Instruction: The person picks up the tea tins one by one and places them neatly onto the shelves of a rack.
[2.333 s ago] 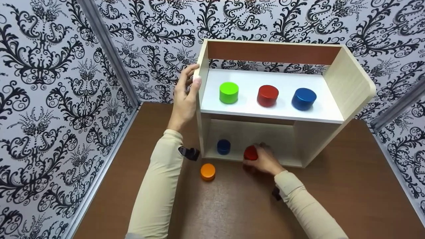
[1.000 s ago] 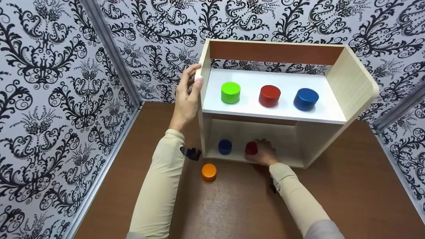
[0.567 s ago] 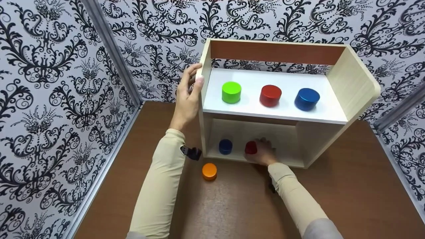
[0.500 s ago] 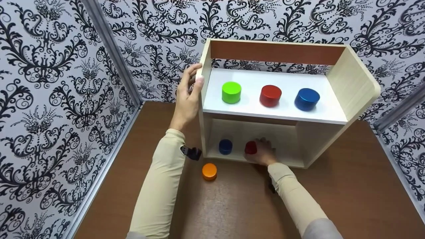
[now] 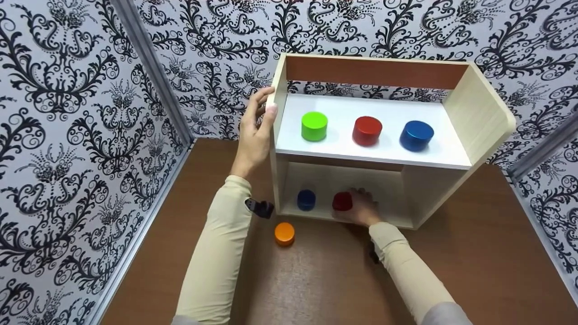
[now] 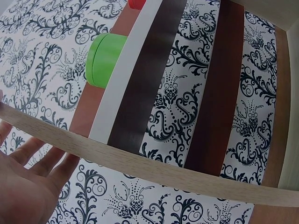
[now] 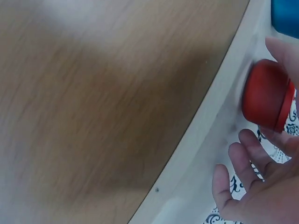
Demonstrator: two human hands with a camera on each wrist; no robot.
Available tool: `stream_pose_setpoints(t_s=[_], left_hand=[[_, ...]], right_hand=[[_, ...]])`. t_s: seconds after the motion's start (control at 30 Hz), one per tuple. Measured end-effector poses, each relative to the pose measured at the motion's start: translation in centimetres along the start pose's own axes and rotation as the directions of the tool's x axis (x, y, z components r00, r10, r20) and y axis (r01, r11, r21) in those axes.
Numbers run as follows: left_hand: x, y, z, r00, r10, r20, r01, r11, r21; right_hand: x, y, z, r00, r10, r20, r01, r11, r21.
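My left hand [image 5: 254,137] grips the left side panel of a small wooden shelf unit [image 5: 277,81], thumb at the front edge and fingers behind. In the left wrist view, the panel edge crosses in front of my spread fingers. On the lower level, my right hand [image 5: 359,208] holds a red round canister [image 5: 342,201] between thumb and index finger; the right wrist view shows this red canister [image 7: 266,95] upright near the front edge, the other fingers loose. A blue round canister [image 5: 306,200] stands to its left on the same level.
Green [image 5: 314,126], red [image 5: 366,131] and blue [image 5: 416,135] canisters stand in a row on the white upper shelf. An orange canister [image 5: 284,234] sits on the brown table [image 5: 311,280] before the unit. Patterned walls close in the back and sides.
My right hand has carried the red canister from the front edge of the lower level further inside, beside the blue one. My left hand has kept its grip on the side panel.
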State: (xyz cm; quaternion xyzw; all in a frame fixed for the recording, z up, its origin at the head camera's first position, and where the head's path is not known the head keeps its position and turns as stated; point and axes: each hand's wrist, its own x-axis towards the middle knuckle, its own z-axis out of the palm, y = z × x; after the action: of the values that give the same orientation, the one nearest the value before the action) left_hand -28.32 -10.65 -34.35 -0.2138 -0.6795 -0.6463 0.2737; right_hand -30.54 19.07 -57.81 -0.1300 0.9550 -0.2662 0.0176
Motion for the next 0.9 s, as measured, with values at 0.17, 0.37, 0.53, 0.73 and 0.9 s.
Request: stream_pose_setpoints(t_s=[0.17, 0.37, 0.53, 0.73, 0.9], left_hand=[[0.0, 0.0, 0.0, 1.000, 0.000, 0.000, 0.000, 1.000, 0.007], [0.0, 0.0, 0.0, 1.000, -0.013, -0.004, 0.013, 1.000, 0.012], [0.0, -0.1, 0.0, 1.000, -0.017, 0.001, 0.017, 1.000, -0.007], [0.0, -0.1, 0.0, 1.000, -0.020, 0.000, 0.020, 1.000, 0.001], [0.0, -0.1, 0.0, 1.000, -0.013, 0.003, 0.013, 1.000, 0.009]], right_hand=[[-0.5, -0.1, -1.2, 0.999, -0.026, -0.028, 0.026, 1.000, 0.002], [-1.2, -1.0, -2.5, 0.999, -0.039, -0.037, 0.037, 0.999, -0.040], [-1.8, -1.1, -2.8, 0.998, -0.039, -0.046, 0.039, 0.999, 0.002], [-2.8, -1.2, -2.9, 0.996, -0.042, -0.073, 0.046, 0.997, 0.060], [-3.7, -1.6, -3.0, 0.991, -0.069, -0.112, 0.078, 0.994, 0.076]])
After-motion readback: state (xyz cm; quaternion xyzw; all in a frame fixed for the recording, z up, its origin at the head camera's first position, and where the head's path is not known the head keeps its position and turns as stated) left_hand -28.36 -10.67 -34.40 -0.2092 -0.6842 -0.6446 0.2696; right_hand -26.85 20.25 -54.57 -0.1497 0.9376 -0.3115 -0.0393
